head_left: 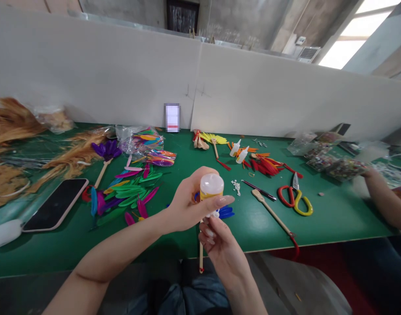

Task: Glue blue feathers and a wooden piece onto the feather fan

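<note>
My left hand (192, 199) is wrapped round a small white bottle (212, 184) with a yellow band, its rounded end facing up. Directly below it, my right hand (221, 245) is closed round a thin wooden stick (201, 256) that hangs down past the table edge. Blue feathers (226, 212) show beside the fingers, partly covered by my hands. Something white sits between the bottle and my right fingertips, too hidden to name. Small white pieces (236, 187) lie on the green table just right of the bottle.
Loose coloured feathers (131, 190) and a phone (57, 203) lie left. Right are tweezers (259, 190), a wooden stick (272, 212), scissors (295, 197) and red feathers (266, 165). Two white bottles (242, 155) stand behind. Another person's arm (385, 199) reaches in at far right.
</note>
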A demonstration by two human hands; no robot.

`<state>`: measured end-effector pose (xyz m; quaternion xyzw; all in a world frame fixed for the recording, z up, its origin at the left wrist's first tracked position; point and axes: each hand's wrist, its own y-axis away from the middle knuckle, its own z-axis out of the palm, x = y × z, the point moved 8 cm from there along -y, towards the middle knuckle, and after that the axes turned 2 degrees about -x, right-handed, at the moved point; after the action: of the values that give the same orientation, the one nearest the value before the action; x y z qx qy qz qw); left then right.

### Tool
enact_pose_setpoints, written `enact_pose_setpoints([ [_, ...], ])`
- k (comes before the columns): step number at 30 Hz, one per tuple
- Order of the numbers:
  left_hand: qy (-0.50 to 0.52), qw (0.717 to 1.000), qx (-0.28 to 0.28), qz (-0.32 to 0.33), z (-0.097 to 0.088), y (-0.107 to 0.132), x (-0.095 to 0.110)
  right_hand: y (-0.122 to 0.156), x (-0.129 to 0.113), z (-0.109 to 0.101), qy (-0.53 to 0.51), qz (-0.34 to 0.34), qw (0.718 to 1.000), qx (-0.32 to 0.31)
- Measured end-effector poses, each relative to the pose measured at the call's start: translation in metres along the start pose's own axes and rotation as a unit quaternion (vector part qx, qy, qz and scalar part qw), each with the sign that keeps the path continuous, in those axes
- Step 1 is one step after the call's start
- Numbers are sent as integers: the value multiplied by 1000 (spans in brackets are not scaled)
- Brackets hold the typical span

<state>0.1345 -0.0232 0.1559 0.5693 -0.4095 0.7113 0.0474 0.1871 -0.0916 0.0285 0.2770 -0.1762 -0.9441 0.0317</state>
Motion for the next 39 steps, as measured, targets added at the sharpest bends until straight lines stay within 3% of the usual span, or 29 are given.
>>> enact_pose_setpoints([
  [13, -26, 1000, -3, 8, 4, 0, 3, -3, 0, -6, 18, -31, 999, 7],
  [21, -42, 998, 25, 29, -2, 2, 8, -5, -2, -8, 46, -47, 998, 14],
  [30, -58, 997, -6, 40, 4, 2, 6, -4, -4, -11, 59, -60, 996, 34],
  [39, -85, 995, -5, 48, 4, 2, 9, 2, -14, -2, 96, -106, 989, 49],
])
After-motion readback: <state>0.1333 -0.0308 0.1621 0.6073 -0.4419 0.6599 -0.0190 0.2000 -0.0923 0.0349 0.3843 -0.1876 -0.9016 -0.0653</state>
